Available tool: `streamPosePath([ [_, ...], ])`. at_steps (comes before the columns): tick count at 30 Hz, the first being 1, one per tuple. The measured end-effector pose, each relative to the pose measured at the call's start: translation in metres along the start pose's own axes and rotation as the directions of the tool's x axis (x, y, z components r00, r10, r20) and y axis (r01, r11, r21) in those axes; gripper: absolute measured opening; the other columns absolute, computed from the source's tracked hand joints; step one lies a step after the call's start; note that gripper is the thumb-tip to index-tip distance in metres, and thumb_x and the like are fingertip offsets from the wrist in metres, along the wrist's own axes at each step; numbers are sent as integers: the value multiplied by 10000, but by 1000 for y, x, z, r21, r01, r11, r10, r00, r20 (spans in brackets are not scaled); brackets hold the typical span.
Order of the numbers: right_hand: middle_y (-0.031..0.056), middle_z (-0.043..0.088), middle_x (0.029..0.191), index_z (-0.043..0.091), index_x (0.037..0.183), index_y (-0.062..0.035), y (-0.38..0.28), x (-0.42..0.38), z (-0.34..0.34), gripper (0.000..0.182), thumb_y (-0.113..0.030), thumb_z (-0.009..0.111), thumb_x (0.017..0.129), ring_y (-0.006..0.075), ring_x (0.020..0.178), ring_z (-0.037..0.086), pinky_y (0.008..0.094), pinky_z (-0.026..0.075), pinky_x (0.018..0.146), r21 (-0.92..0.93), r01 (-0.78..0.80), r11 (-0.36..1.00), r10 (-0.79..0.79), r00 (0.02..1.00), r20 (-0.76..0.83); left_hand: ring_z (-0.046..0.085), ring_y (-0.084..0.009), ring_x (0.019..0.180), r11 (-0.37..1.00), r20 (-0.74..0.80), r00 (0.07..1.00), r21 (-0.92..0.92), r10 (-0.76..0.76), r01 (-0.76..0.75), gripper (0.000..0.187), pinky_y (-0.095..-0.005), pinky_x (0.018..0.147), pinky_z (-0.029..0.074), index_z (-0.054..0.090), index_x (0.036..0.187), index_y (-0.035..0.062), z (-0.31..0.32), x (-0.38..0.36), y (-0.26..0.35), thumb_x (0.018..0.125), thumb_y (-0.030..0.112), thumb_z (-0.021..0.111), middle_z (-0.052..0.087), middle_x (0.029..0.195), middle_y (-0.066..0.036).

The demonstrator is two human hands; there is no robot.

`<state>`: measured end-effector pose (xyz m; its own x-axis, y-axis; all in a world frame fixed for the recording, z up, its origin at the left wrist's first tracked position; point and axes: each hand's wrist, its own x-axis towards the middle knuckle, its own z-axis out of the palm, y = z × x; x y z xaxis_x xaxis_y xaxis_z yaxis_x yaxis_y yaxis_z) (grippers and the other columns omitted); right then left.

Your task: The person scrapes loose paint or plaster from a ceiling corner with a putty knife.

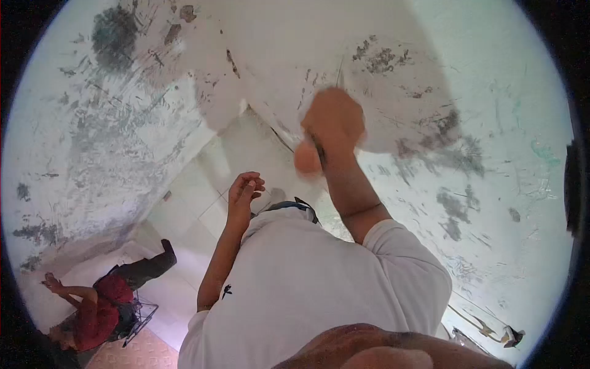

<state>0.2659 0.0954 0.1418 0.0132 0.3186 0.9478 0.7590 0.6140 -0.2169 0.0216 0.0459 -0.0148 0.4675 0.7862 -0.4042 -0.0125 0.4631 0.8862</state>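
Observation:
My right hand (334,120), smeared by motion, is raised in front of the stained wall (405,80) with its fingers closed. A thin greyish edge shows just above the knuckles, and I cannot tell what the hand grips. Below the wrist is a blurred round orange thing (308,158), with a dark strip between it and the forearm. My left hand (244,187) hangs in front of my body over the tiled floor, fingers loosely curled and slightly apart, with nothing seen in it.
Another wall (117,123) with dark patches and scuffed paint runs along the left, meeting the first in a corner. A person in a red top (101,307) sits on a metal-framed chair (142,320) at lower left. A cable (482,326) hangs along the lower right.

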Motion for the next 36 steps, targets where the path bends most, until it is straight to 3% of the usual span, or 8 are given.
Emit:
streamPosePath([
  [2,59,465,556,506,611,-104,6,1,13,204,-208,618,475,233,442,453,339,355,424,50,8,999,-5,998,-65,589,-137,903,999,9,999,-8,42,-42,232,-301,813,453,584,1140,73,2,4,2,965,212,521,632,985,-47],
  [16,59,466,552,507,624,-44,-22,13,7,257,-202,640,778,223,460,485,314,409,460,19,154,988,-155,984,93,579,-120,899,998,56,996,-21,66,-65,243,-275,804,445,575,1124,76,-9,13,8,961,250,528,620,990,-28],
  [20,51,458,519,496,578,-48,9,-19,1,379,-291,663,817,205,434,477,305,421,449,-664,-322,675,624,730,280,578,-124,893,993,98,988,-7,121,-121,230,-279,798,444,574,1126,77,-14,19,15,970,236,516,619,989,-31],
  [22,36,425,516,483,572,-74,-16,-4,10,328,-285,618,784,205,448,467,326,379,434,-437,-263,860,395,886,244,579,-128,892,996,92,992,5,91,-92,229,-282,792,447,574,1134,69,-13,7,21,971,214,502,621,995,-35],
  [23,25,393,524,473,581,-99,-27,14,20,236,-249,566,737,210,472,461,350,334,422,18,136,991,-136,991,-10,579,-128,892,994,99,989,2,105,-106,229,-282,792,447,574,1134,69,-12,8,23,971,214,502,621,995,-35],
  [31,23,392,513,469,567,-108,-35,20,19,237,-240,645,657,234,387,418,351,333,401,-5,163,987,-163,987,0,584,-134,901,993,47,992,-33,119,-118,242,-279,798,455,578,1145,71,-38,1,11,972,236,536,621,1003,-39],
  [33,56,447,545,485,571,-66,-48,24,-2,231,-186,606,728,218,428,449,345,371,441,-270,130,954,-44,951,305,586,-134,901,994,23,996,-60,92,-90,242,-282,799,457,576,1147,70,-39,1,10,972,232,535,622,999,-38],
  [36,67,458,542,492,572,-42,-25,13,14,251,-162,577,775,211,443,451,332,381,448,-49,30,998,-28,999,36,586,-127,891,998,7,998,-25,63,-62,225,-283,801,453,581,1137,81,-40,-11,11,974,221,517,622,996,-30],
])
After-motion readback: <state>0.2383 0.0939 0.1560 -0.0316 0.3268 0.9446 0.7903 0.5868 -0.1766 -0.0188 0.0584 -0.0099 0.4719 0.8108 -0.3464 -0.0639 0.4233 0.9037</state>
